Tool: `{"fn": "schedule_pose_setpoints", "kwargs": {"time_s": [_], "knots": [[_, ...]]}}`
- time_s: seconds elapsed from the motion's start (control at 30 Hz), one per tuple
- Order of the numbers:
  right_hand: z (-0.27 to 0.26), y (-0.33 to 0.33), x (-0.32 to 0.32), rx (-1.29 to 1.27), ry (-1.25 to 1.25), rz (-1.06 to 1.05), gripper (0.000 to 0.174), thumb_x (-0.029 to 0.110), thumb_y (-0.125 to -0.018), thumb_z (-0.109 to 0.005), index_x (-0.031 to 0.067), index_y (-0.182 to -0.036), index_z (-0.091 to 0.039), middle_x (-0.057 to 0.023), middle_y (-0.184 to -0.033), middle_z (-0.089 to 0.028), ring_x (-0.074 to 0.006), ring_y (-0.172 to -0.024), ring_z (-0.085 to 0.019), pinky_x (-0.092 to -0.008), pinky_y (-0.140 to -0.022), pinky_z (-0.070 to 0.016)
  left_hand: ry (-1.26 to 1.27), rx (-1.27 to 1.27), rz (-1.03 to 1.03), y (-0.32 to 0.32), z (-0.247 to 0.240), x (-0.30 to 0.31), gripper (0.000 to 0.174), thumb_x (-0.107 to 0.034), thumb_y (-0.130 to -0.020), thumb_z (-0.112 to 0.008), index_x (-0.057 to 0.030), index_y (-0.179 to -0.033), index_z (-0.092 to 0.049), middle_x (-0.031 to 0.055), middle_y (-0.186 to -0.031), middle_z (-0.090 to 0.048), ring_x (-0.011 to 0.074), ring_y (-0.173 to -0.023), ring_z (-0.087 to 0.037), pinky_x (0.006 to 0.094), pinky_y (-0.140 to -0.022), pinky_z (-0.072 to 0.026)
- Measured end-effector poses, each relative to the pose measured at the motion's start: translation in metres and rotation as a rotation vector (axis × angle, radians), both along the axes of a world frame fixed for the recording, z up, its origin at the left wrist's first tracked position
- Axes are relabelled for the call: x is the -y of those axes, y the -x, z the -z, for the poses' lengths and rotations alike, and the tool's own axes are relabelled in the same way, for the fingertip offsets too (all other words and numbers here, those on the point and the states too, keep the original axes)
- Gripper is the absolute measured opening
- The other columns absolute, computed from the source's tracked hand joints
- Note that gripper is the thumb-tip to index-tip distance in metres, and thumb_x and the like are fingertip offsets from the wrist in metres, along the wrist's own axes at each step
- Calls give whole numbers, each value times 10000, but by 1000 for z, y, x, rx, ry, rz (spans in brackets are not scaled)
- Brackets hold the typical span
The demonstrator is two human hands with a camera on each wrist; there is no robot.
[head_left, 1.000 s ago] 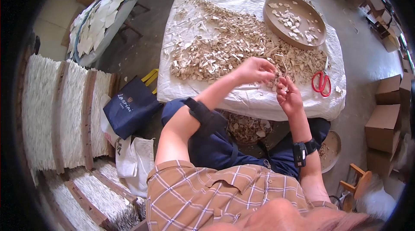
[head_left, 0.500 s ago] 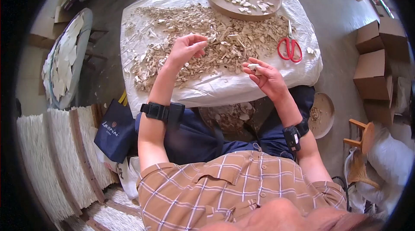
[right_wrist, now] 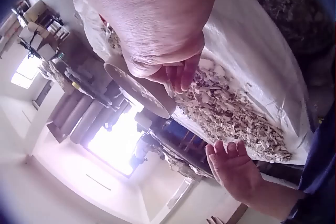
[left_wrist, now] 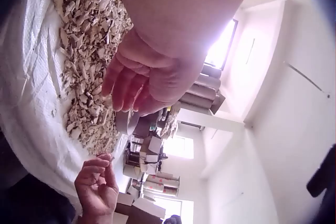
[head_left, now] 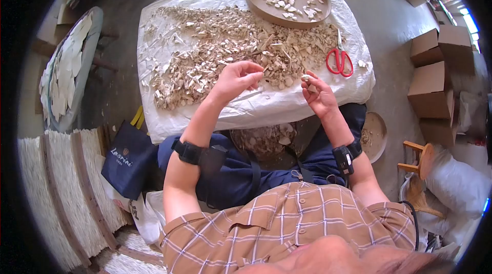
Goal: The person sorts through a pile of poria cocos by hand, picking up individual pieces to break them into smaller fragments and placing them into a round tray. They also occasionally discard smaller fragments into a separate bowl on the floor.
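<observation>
One pale chip [head_left: 306,77] sits pinched between the thumb and fingers of the right hand [head_left: 322,101], above the sheet [head_left: 189,120]. The left hand [head_left: 230,84] hovers by the pile [head_left: 205,51], fingers bent towards the thumb; whether they grasp anything, I cannot tell. Scissors [head_left: 339,62] lie beside the pile, near the tray [head_left: 262,7].

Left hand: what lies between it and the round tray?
Loose pale chips, spread on the white sheet, lie between the left hand and the round tray; the head view shows this.
</observation>
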State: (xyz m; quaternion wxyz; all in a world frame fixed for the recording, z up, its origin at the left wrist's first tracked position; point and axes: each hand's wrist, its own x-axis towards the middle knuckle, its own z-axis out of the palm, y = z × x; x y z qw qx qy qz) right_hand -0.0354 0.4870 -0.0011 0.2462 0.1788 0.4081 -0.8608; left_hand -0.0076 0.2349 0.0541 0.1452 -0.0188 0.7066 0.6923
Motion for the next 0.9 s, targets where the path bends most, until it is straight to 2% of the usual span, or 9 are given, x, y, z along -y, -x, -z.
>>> {"fn": "schedule_pose_setpoints", "kwargs": {"time_s": [0.23,0.3,0.33,0.4,0.53,0.6,0.73,0.8,0.9], "knots": [[4,0,-10,113,268,134,251,78,-783,-470,19,-1027,-478,-133,-878,-549,-262,-832,-563,-321,-718,-507,39,63,-19,-5,1,2,211,-133,-799,-581,-6,-967,-577,45,-788,-600,83,-649,-562,200,-600,-471],[1,0,-10,151,427,89,274,83,-788,-435,-16,-1042,-467,-153,-934,-543,-281,-893,-548,-355,-761,-498,3,53,-27,-5,2,5,220,-136,-800,-581,-6,-977,-571,48,-802,-601,86,-654,-567,202,-599,-473],[-2,-1,-9,143,424,83,274,83,-788,-435,-16,-1042,-467,-153,-934,-543,-281,-893,-548,-355,-761,-498,16,48,-17,-6,1,5,227,-140,-805,-576,-5,-987,-565,51,-811,-601,86,-661,-570,205,-600,-475],[-10,-5,-5,110,492,50,314,72,-785,-407,-50,-1071,-447,-186,-1031,-514,-306,-998,-504,-377,-840,-464,26,38,-19,-7,2,8,228,-140,-807,-574,-4,-989,-564,51,-813,-602,86,-666,-571,205,-601,-475],[-28,-15,-7,39,475,16,351,35,-782,-373,-63,-1118,-404,-215,-1126,-458,-324,-1076,-453,-385,-907,-417,89,24,-21,-10,0,10,229,-138,-810,-569,-1,-994,-562,53,-821,-604,88,-671,-571,206,-602,-475],[-30,-18,-11,-80,380,-54,375,-33,-770,-350,-62,-1143,-365,-222,-1152,-434,-318,-1098,-437,-371,-932,-399,88,26,-32,-14,-3,9,230,-139,-810,-569,-2,-995,-562,54,-824,-605,89,-668,-570,206,-602,-474],[-36,-24,-17,-114,318,-83,397,-105,-768,-328,-57,-1162,-335,-216,-1153,-434,-294,-1086,-454,-354,-937,-404,72,-7,-62,-23,-14,4,230,-133,-812,-567,-3,-1001,-560,61,-838,-608,95,-665,-569,215,-605,-479],[-35,-26,-23,-135,317,-65,390,-97,-779,-331,-57,-1167,-328,-216,-1151,-435,-290,-1077,-462,-346,-926,-415,-2,-23,-123,-29,-14,-4,220,-125,-813,-562,-3,-997,-563,60,-838,-608,100,-668,-569,232,-612,-492],[-26,-29,-32,-128,272,-25,377,-88,-793,-339,-53,-1169,-324,-217,-1148,-438,-279,-1061,-478,-331,-907,-433,-77,-10,-98,-38,-10,-18,208,-122,-811,-566,2,-978,-564,62,-833,-608,100,-661,-570,232,-618,-499]]}}
